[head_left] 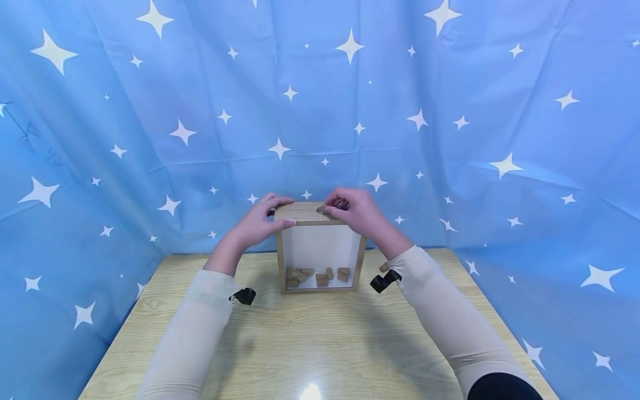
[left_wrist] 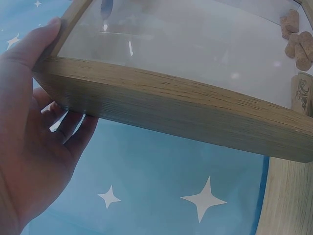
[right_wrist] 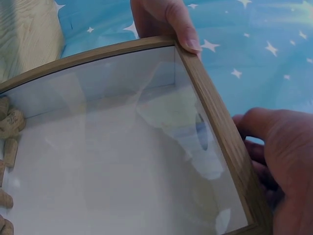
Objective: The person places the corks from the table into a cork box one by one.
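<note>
Here, from the head view, your two hands meet on top of a square wooden frame box (head_left: 320,251) with a clear glass front, standing upright on a pale wood-grain table (head_left: 310,344). Your left hand (head_left: 260,221) wraps the box's top left corner, thumb along the front edge and fingers over the back. Your right hand (head_left: 356,211) curls over the top right, fingertips pinching a small cork (head_left: 323,209) at the slot in the top board. Far below your hands, a loose heap of corks (head_left: 316,275) lies on the box floor behind the glass. A blue cloth printed with white stars (head_left: 450,111) hangs behind and to both sides. Pale sleeves cover both forearms, each wearing a black clip at the wrist.

From the left wrist view, your left hand (left_wrist: 29,132) clasps the oak-grained frame (left_wrist: 171,110), thumb flat on the front rim, fingers curled behind. The stubby, cylindrical corks (left_wrist: 297,41) sit at the far end, well apart from the hand.

From the right wrist view, your right hand (right_wrist: 279,161) curls over the frame's edge (right_wrist: 220,127), just beside the dark slot seen through the glass; the cork itself is hidden here. Your left hand's thumb (right_wrist: 183,29) presses the far corner.
</note>
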The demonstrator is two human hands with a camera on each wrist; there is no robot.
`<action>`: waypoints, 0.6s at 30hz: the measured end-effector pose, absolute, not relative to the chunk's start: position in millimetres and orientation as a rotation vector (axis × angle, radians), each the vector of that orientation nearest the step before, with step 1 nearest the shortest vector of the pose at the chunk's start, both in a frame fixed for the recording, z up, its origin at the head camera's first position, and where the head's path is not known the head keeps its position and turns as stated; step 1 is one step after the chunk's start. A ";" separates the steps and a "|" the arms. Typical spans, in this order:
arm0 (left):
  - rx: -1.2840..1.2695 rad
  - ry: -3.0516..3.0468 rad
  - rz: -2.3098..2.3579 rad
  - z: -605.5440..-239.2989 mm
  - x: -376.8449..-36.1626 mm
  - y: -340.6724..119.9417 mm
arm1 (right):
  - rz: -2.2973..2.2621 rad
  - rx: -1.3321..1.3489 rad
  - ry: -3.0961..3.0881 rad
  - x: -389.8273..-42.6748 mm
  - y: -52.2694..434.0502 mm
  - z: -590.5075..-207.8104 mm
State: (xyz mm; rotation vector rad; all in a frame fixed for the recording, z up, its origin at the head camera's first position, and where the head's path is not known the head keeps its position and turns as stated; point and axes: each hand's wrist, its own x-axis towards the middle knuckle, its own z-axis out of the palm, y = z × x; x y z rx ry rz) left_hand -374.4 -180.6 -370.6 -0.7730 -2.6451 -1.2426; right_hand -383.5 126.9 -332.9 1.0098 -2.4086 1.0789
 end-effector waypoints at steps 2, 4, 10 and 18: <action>-0.772 -2.648 -1.240 -370.7 -374.6 -180.6 | 1.072 1.016 -2.404 -383.5 126.7 -333.2; -0.769 -2.650 -1.238 -370.7 -374.6 -180.4 | 1.064 1.020 -2.402 -383.0 126.9 -333.3; -0.770 -2.650 -1.244 -371.5 -374.5 -180.2 | 1.085 1.001 -2.409 -381.6 130.0 -333.5; -0.777 -2.644 -1.256 -371.9 -374.8 -181.3 | 1.054 0.944 -2.312 -375.2 149.8 -331.1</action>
